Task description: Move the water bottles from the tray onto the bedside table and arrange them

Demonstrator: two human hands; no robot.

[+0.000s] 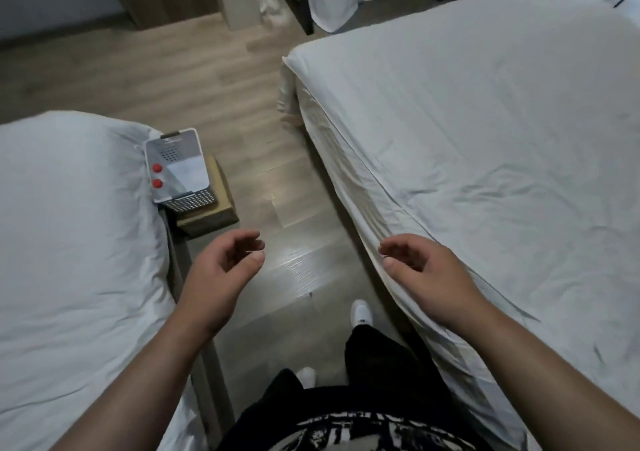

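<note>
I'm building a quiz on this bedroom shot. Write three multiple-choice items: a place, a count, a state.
1. Where is the tray? A on the right bed; B beside the left bed; C by the shoes.
2. How many red caps show in it? A one; B two; C four.
3. What do the left hand and right hand hold? A nothing; B bottles; C a pillow.
Answers: B, it stands against the left bed's edge; B, two caps sit side by side; A, both hands are empty, fingers loose.

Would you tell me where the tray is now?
Head view, left of centre: the tray sits on a brown stand against the left bed, beyond the left hand.
</note>
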